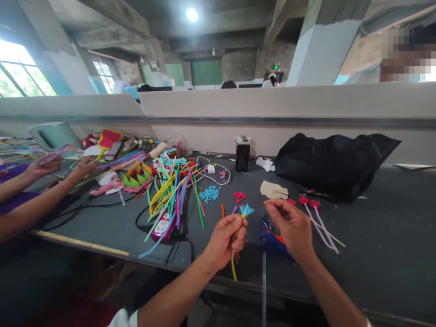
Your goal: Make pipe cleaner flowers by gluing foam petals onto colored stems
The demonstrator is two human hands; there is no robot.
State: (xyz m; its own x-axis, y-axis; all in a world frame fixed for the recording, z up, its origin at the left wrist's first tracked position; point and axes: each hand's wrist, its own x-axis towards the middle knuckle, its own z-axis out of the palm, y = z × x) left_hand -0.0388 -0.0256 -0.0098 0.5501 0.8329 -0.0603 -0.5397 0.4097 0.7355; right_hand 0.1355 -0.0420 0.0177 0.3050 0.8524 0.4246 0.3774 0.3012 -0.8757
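Over the front of the dark table, my left hand [225, 238] is closed around a pipe-cleaner flower. Its light blue petals [246, 210] stick up above the thumb, and a yellow stem [233, 268] hangs below the fist. To the right, my right hand [293, 225] is held in a pinch, apart from the flower; whatever its fingertips hold, if anything, is too small to make out. Beneath that hand lies a dark blue packet [269, 234], partly covered. Small piles of blue pieces [209, 194] and red pieces [239, 196] lie behind my left hand.
Many coloured pipe cleaners [166, 190] lie across a purple power strip [163, 227]. A phone [242, 158] stands near the partition. At the right are red flowers on pale stems [309, 203] and a black bag [327, 165]. A co-worker's hands [83, 167] work at the left.
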